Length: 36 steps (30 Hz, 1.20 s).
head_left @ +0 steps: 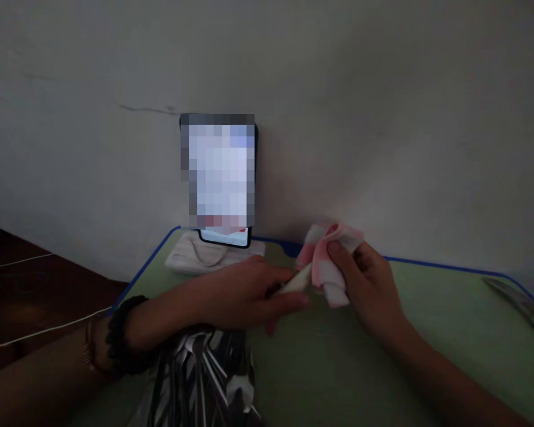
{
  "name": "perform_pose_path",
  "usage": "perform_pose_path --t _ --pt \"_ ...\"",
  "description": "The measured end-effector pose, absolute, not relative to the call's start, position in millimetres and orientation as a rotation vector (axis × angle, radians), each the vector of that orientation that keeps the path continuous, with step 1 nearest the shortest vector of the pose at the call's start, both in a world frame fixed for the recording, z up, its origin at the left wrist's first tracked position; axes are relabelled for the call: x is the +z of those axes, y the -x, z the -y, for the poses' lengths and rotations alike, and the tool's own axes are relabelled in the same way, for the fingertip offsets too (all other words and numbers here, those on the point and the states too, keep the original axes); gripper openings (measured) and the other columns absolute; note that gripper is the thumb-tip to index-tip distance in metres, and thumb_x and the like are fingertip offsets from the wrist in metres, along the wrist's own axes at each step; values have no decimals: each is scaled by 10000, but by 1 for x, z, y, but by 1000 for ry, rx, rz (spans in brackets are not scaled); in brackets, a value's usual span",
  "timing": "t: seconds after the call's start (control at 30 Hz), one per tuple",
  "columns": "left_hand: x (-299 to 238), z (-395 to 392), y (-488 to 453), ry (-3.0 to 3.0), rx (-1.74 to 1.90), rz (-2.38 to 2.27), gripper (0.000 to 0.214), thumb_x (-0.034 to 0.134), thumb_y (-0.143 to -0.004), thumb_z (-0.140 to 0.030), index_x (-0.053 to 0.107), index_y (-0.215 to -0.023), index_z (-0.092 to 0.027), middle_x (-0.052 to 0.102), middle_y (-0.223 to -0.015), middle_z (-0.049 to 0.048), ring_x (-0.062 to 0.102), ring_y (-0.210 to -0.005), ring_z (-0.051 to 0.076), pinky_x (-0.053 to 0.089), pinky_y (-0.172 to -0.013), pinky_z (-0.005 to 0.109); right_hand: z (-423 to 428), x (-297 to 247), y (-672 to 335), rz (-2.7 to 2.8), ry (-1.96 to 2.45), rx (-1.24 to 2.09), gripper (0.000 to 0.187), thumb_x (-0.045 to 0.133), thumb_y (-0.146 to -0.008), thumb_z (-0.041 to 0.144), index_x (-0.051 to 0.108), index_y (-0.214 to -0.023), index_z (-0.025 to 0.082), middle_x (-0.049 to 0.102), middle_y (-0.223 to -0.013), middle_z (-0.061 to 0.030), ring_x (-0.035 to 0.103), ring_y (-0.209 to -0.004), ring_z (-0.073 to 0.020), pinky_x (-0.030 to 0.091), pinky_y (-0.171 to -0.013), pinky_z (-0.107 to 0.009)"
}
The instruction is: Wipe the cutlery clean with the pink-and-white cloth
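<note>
Between my hands is a slim, pale, handle-like piece. My left hand grips one end of it between thumb and fingers. Its other end disappears into a folded pink and white cloth, so what kind of thing it is stays hidden. Closed around the cloth, my right hand pinches it against the piece with the thumb on top. Below my left forearm lies a shiny black and silver heap, crinkled plastic or metal pieces; I cannot tell which.
A lit phone leans upright against the wall, near a white pad with a strap loop. The green table has a blue edge. At its right lies a long, blade-like metal thing with a pale handle. White cords hang at left.
</note>
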<state>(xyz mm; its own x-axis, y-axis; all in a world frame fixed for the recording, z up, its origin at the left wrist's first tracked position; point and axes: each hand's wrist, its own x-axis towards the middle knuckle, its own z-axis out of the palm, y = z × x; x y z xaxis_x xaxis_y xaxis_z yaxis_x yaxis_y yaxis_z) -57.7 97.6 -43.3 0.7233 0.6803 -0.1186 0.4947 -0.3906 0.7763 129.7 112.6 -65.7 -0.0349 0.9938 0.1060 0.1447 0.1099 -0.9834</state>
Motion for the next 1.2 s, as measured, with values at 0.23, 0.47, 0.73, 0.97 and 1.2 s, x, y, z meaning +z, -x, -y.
perform_pose_path --t 0.23,0.47,0.73,0.97,1.2 --pt "-45 -97 51 -1972 228 -1085 337 316 -931 -443 551 -900 -203 621 -772 -14 560 -621 107 364 -549 221 -115 -81 -129 1439 1247 1137 205 582 -761 391 596 -807 192 548 -563 28 455 -424 -80 325 -342 -179" --pt "-57 -86 52 -1911 151 -1118 324 391 -886 -474 510 -1051 -222 635 -814 15 580 -625 153 372 -538 257 -120 -88 -130 1437 1284 1163 216 583 -754 413 613 -831 214 560 -565 19 454 -419 -93 308 -331 -197" --pt "-57 -85 44 -1982 179 -1116 323 430 -870 -412 486 -1109 -202 630 -829 37 584 -682 177 399 -589 271 -114 -88 -131 1393 1237 1173 222 579 -744 402 596 -819 194 559 -599 13 462 -468 -102 342 -394 -213" --pt "-51 -79 34 -2015 192 -1049 247 396 -890 -343 501 -1040 -177 615 -862 38 557 -750 166 415 -692 274 -105 -88 -142 1402 1203 1174 212 572 -744 371 598 -833 180 576 -657 12 483 -536 -111 373 -465 -225" --pt "-49 -79 24 -2017 253 -1126 335 310 -926 -339 465 -1161 -158 605 -831 32 545 -730 158 422 -723 274 -103 -89 -149 1257 1092 1257 230 557 -704 265 584 -920 190 614 -774 -2 514 -617 -115 417 -559 -233"
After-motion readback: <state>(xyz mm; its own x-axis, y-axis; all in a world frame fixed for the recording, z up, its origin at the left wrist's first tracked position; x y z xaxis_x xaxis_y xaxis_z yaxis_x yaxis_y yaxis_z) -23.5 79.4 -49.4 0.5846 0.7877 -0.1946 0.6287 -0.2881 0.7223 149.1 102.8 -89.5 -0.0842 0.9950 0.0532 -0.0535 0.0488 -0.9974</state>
